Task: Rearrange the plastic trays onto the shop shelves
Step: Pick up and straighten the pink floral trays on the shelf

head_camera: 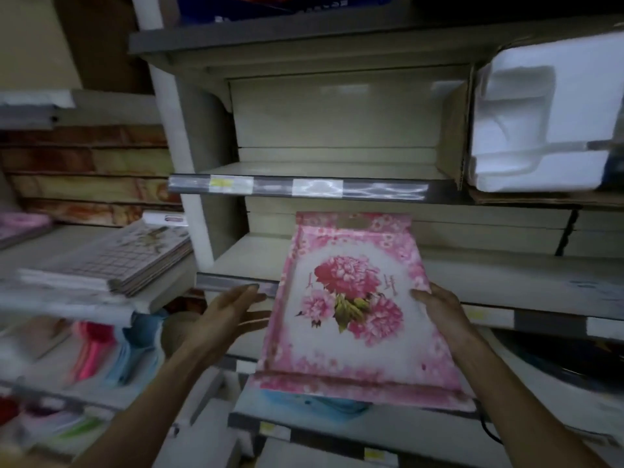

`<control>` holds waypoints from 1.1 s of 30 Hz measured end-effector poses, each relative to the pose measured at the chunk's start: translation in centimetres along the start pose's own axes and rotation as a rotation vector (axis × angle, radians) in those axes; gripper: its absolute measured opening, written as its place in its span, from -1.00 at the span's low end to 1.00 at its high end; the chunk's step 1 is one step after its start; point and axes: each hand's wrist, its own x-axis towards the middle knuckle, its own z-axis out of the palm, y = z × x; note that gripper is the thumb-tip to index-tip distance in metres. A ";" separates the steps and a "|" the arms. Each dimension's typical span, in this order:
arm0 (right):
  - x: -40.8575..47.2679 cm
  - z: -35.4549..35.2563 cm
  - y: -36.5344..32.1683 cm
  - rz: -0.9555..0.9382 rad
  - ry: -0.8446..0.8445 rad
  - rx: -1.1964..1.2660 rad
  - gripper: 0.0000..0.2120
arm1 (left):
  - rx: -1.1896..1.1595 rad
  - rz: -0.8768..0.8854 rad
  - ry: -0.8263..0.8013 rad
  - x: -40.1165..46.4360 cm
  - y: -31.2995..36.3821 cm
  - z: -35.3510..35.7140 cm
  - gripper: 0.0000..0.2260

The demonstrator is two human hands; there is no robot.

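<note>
Tray (354,309) with pink flowers, gripped by right hand (439,307) at its edge, left hand (224,310) open beside it, before middle shelf (506,268); best slid in level, both hands supporting

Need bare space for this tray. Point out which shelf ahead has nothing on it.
The upper shelf, behind the reflective price strip, bare up to the cardboard at its right. The shelf below it already has the pink floral tray over it.
</note>
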 end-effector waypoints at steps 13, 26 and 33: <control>-7.2 17.9 0.4 -0.021 -0.399 0.069 -0.84 | 0.219 0.064 0.420 -11.3 -1.2 -9.4 -0.70; -14.4 36.1 -2.0 -0.044 -0.607 0.106 -0.85 | 0.186 0.105 0.657 -16.2 1.0 -26.8 -0.72; -16.9 46.0 -2.8 -0.070 -0.685 0.083 -0.82 | 0.194 0.103 0.715 -16.8 2.5 -37.3 -0.65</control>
